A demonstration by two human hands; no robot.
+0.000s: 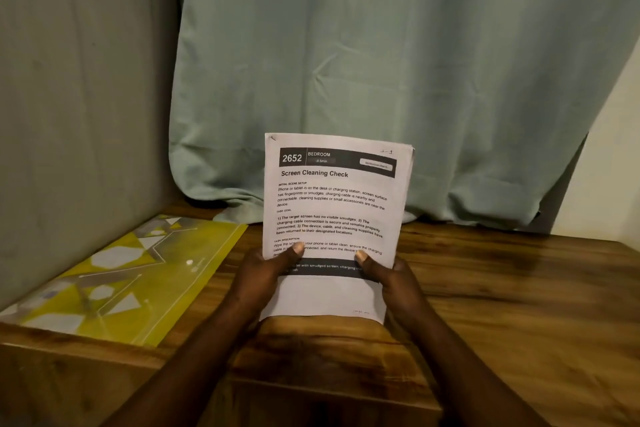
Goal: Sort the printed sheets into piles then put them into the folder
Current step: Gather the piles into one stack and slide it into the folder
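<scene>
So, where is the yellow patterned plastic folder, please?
Head view: the yellow folder lies flat on the wooden table, far left by the grey wall, left of the left hand.

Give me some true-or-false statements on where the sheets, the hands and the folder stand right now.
1. The left hand and the right hand both hold the printed sheets. True.
2. The printed sheets are inside the yellow folder. False: they are held up above the wooden table, apart from the folder.
3. The top sheet is headed "Screen Cleaning Check". True.
4. The yellow folder stands upright against the curtain. False: it lies flat on the table, to the person's left.
</scene>
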